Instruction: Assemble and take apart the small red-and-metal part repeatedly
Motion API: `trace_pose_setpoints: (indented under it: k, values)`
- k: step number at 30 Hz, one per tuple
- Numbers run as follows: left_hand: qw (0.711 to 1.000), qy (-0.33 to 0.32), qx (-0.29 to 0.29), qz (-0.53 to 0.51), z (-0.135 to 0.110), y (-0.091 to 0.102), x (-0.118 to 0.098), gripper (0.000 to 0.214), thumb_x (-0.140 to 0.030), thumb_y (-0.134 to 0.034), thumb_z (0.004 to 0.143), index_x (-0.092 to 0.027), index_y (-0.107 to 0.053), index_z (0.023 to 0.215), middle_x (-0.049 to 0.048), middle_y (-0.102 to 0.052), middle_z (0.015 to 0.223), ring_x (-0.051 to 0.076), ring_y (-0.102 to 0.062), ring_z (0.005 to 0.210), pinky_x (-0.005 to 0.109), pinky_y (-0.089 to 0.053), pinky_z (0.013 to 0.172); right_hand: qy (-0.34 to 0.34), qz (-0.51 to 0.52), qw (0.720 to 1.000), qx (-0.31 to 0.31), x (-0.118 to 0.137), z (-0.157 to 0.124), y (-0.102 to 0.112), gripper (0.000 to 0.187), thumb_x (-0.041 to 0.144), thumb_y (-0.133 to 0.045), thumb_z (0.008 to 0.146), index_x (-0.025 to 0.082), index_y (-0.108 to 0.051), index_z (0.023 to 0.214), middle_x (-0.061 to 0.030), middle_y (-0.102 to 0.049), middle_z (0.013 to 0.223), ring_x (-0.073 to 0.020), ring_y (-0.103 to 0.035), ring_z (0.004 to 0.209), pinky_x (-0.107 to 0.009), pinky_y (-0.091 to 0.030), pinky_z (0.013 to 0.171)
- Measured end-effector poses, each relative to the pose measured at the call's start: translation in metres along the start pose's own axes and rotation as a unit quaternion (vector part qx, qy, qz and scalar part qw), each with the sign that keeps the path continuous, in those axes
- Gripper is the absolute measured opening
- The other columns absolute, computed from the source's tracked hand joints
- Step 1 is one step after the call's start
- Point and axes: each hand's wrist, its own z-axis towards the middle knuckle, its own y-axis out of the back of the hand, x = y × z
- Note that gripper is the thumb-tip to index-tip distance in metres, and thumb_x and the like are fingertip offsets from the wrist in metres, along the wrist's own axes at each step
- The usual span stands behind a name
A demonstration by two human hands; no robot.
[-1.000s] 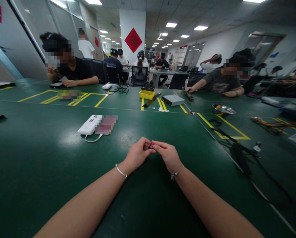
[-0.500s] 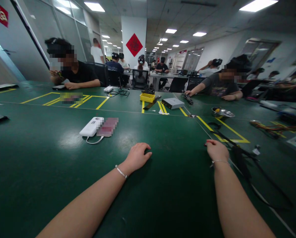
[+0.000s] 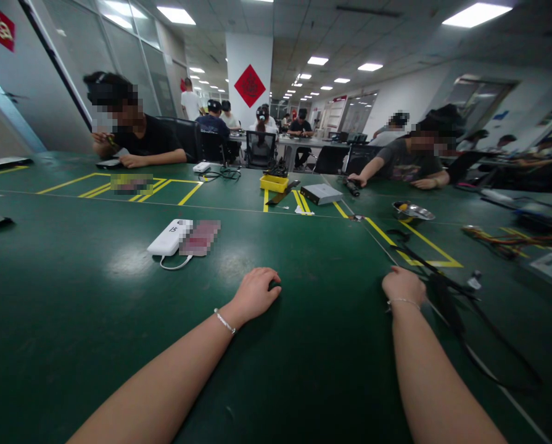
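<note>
My left hand [image 3: 256,291] rests on the green table [image 3: 72,296] in front of me. Its fingers are curled together over a small dark thing [image 3: 274,285] at the fingertips, too small to name. My right hand [image 3: 403,285] lies far to the right, seen from the back with its fingers folded under. Whatever it holds is hidden. It sits right beside a bundle of black cables [image 3: 442,287] by the yellow tape corner. Both wrists wear thin bracelets.
A white power bank [image 3: 170,237] with a short cable lies ahead left. Farther off are a yellow bin [image 3: 274,181], a grey box [image 3: 322,193] and a metal dish [image 3: 412,211]. Other people sit working along the table's far side.
My hands were pinching a small part together at the centre. The right hand has swung out to the right beside the black cables, and the left has settled onto the table.
</note>
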Motion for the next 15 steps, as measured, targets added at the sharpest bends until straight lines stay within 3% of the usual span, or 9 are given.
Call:
trace_pose_setpoints:
  k: [3,5,7,10,13,15]
  values:
    - [1.0,0.022,0.003,0.003,0.0,0.001,0.0,0.021,-0.029,-0.048,0.075,-0.021,-0.053,0.094,0.0032,-0.057,0.099,0.019,-0.049,0.097,0.034,-0.037,0.087,0.113,0.038,0.991,-0.061,0.033,-0.016,0.0,0.04,0.019,-0.029,0.075,0.011,-0.056,0.104,-0.0129,-0.054,0.11,-0.0241,-0.042,0.107,-0.041,-0.031,0.091]
    - [1.0,0.031,0.002,0.003,0.0,0.001,0.0,0.025,-0.028,-0.048,0.075,-0.021,-0.052,0.099,0.0039,-0.057,0.102,0.019,-0.049,0.098,0.034,-0.037,0.088,0.231,0.071,0.969,-0.041,0.063,-0.036,0.0,0.041,0.02,-0.026,0.078,0.011,-0.055,0.106,-0.0107,-0.052,0.114,-0.0209,-0.037,0.113,-0.038,-0.025,0.097]
    - [0.999,0.034,-0.005,0.003,0.0,0.0,0.0,0.03,-0.027,-0.047,0.075,-0.021,-0.049,0.105,0.0046,-0.056,0.106,0.019,-0.048,0.101,0.034,-0.036,0.089,0.336,0.091,0.937,0.02,0.091,-0.063,0.0,0.041,0.025,-0.027,0.08,0.013,-0.052,0.111,-0.0085,-0.049,0.119,-0.0196,-0.032,0.117,-0.036,-0.023,0.098]
    - [0.999,0.03,-0.018,0.016,0.001,-0.003,0.0,0.038,-0.026,-0.049,0.074,-0.019,-0.046,0.111,0.0062,-0.053,0.112,0.02,-0.045,0.105,0.034,-0.033,0.092,0.44,0.081,0.885,0.128,0.121,-0.104,-0.001,0.043,0.034,-0.029,0.081,0.021,-0.042,0.121,-0.0045,-0.037,0.131,-0.0217,-0.022,0.123,-0.041,-0.022,0.097]
    - [0.999,0.018,-0.011,0.037,0.002,-0.006,0.001,0.039,-0.027,-0.05,0.072,-0.019,-0.047,0.11,0.0063,-0.052,0.115,0.02,-0.044,0.108,0.035,-0.03,0.094,0.488,0.049,0.843,0.22,0.13,-0.13,-0.004,0.047,0.041,-0.027,0.081,0.027,-0.032,0.126,-0.0023,-0.027,0.136,-0.0245,-0.016,0.125,-0.049,-0.018,0.097]
    - [0.999,0.01,-0.002,0.045,0.002,-0.007,0.002,0.038,-0.027,-0.05,0.072,-0.02,-0.048,0.109,0.0053,-0.051,0.116,0.02,-0.042,0.109,0.036,-0.029,0.095,0.498,0.035,0.83,0.249,0.13,-0.136,-0.006,0.049,0.044,-0.025,0.081,0.028,-0.028,0.128,-0.0028,-0.026,0.137,-0.0251,-0.016,0.125,-0.051,-0.015,0.096]
